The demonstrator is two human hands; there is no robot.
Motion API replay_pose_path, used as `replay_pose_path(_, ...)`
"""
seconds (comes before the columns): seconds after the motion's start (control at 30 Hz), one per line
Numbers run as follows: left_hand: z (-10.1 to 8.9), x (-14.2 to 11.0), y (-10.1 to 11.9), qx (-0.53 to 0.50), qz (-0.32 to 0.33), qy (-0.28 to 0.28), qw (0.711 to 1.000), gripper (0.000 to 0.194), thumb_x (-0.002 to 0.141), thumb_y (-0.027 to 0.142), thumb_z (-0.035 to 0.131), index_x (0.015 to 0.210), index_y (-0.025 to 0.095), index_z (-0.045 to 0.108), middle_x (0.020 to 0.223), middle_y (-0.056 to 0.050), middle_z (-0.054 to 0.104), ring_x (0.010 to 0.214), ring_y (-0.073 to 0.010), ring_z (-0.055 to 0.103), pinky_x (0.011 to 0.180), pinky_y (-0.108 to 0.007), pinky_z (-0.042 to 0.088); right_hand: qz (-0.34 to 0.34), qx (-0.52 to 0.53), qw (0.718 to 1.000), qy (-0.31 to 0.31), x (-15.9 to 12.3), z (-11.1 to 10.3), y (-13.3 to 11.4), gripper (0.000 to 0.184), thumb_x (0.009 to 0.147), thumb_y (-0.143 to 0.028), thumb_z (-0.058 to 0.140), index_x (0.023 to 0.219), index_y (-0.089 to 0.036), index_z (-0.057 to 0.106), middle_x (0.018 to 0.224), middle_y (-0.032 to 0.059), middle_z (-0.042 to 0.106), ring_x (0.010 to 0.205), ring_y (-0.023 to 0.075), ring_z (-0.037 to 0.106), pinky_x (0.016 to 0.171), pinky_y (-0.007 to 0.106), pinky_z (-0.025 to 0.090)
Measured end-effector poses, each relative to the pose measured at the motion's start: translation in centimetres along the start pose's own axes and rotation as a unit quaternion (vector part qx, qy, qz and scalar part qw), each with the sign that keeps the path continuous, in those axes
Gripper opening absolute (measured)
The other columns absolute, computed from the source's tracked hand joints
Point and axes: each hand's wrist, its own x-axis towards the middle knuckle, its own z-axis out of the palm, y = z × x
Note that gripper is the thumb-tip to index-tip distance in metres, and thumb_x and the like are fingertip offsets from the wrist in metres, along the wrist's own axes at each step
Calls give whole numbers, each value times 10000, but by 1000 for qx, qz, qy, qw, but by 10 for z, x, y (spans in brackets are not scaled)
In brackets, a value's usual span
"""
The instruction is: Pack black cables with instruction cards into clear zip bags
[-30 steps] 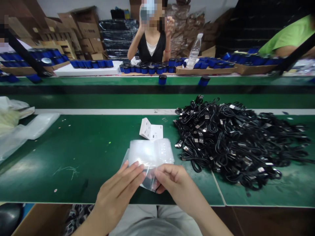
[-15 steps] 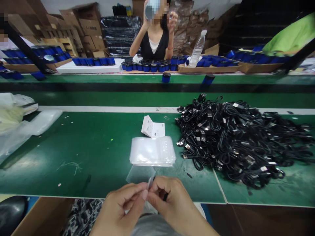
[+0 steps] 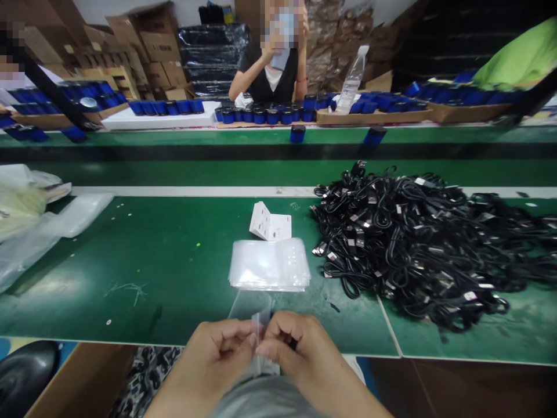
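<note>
A clear, flat plastic bag is pinched between two bare hands at the near edge of a green counter. Its long axis runs roughly from 6 to 12 o'clock, the far end leaning slightly toward 11. The left hand has thumb and fingertips closed on the bag; the right hand is closed on it too, fingers curled, gripping a folded, upright part.

Just beyond the bag, at 12 o'clock, lies a neat stack of clear plastic sleeves, with a white printed folded leaflet behind it. At 2 o'clock spreads a big heap of black coiled cables with metal plugs (quite a tangle). At 10 o'clock sits crumpled translucent plastic wrapping. Far off at 12, a person in a black top holds up a pale blue object, behind rows of blue jars with black lids.

The fingers hide the bag's near part. Something dark inside the right hand is hard to make out, and the wrapping is cut off by the frame's edge.
</note>
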Motion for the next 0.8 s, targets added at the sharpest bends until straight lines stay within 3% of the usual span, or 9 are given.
replay_pose_path(0.13,-3,3,-3,20,1,1,1000,190,762,299,624,771,166,759,710,-19,745,662,-155,653,614,-194,492,-24,-88,995,34,-5,3,1,170,873,-199,538,704,-183,545,647,-21,589,596,129,553,561,216,390)
replay_pose_path(0.23,-1,5,-2,41,27,13,999,198,795,297,595,793,166,744,734,-25,741,698,-169,668,640,-212,513,-60,-168,980,87,-11,11,5,16,838,-168,561,832,-174,575,773,38,651,696,196,626,623,273,450)
replay_pose_path(0.37,6,5,0,59,75,12,995,237,858,319,541,819,181,731,748,-22,729,724,-167,672,664,-225,528,-72,-194,973,106,-15,18,7,147,841,-144,525,965,-173,600,837,70,683,735,237,662,641,304,487)
replay_pose_path(0.57,14,6,-4,60,122,66,989,154,843,273,580,862,202,714,811,-7,719,754,-144,668,681,-193,533,-29,-149,986,65,-11,2,-2,257,894,-121,406,814,-201,638,731,38,663,656,177,638,600,241,446)
replay_pose_path(0.8,12,3,-17,11,48,49,998,159,821,305,614,915,191,674,838,-25,750,782,-164,708,689,-205,561,-8,-90,992,86,-5,-6,1,206,816,-95,581,642,-183,648,690,-8,546,641,123,557,573,210,389)
